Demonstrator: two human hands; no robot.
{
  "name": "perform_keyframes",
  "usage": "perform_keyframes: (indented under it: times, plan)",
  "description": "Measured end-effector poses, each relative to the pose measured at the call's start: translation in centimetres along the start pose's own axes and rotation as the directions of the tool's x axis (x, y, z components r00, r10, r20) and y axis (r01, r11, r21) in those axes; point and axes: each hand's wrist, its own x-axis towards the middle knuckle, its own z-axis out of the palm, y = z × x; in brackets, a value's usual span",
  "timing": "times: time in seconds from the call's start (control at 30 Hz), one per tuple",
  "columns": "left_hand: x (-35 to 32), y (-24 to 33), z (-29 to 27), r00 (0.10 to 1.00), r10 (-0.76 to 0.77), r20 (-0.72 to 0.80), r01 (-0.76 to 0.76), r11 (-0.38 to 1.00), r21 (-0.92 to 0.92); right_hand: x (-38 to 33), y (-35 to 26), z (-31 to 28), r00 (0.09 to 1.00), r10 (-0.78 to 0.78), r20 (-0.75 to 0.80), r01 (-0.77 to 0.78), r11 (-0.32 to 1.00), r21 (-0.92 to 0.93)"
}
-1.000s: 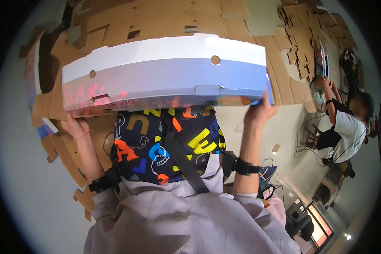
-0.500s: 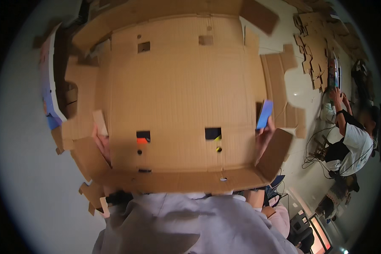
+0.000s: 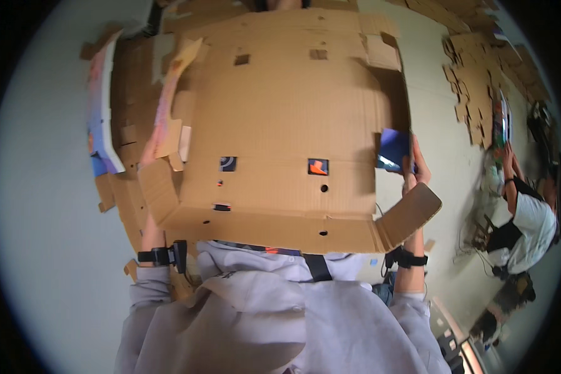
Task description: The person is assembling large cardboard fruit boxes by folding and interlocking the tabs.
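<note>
A large brown cardboard box blank (image 3: pixel 280 112) with cut-out holes spreads before me, its plain inner face up. Its left side wall (image 3: pixel 163 112) stands folded up, with a coloured print along the outside. The right side wall (image 3: pixel 396 93) is raised too, and a dark blue printed flap (image 3: pixel 394 149) shows there. My left hand (image 3: pixel 148 151) is closed on the left wall, most of its fingers hidden behind the cardboard. On the other side, my right hand (image 3: pixel 419 163) grips the right wall beside the blue flap. The near wall (image 3: pixel 274 230) tilts up, its corner flaps angled outward.
A printed carton (image 3: pixel 100 106) stands at the left, with more brown cardboard (image 3: pixel 137 81) beside it. Flat cut cardboard pieces (image 3: pixel 470 87) lie on the floor at the right. A person in a white shirt (image 3: pixel 523 230) works there near cables.
Both side walls have swung upward, now showing print on the left one. The blank has shifted and tipped, and my forearms have come into view.
</note>
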Motion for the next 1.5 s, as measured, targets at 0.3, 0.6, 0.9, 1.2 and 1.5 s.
perform_keyframes:
  times: [0.3, 0.6, 0.9, 1.2, 1.5]
  plan:
    - [8.6, 2.1, 0.3, 0.895, 0.433, -0.105, -0.429, 0.901, 0.061, 0.0, 1.0, 1.0, 0.953, 0.3, -0.051, -0.292, 0.949, 0.117]
    - [10.6, -0.4, 1.7, 0.922, 0.388, 0.0, -0.385, 0.914, -0.131, 1.6, 1.5, 0.7, 0.99, 0.119, 0.078, -0.14, 0.913, 0.384]
    - [12.2, -0.3, -0.6, 0.958, 0.234, 0.165, -0.097, 0.807, -0.582, 0.2, 0.3, 1.2, 0.984, 0.16, -0.077, -0.108, 0.882, 0.458]
    - [12.1, -3.4, 0.3, 0.966, 0.255, -0.045, -0.254, 0.898, -0.36, -0.1, 2.3, 1.3, 0.872, 0.483, -0.08, -0.353, 0.735, 0.579]
    - [12.2, -4.2, -0.1, 0.977, 0.207, -0.046, -0.184, 0.723, -0.666, 3.0, -0.9, 1.1, 0.946, -0.219, 0.237, 0.289, 0.901, -0.322]
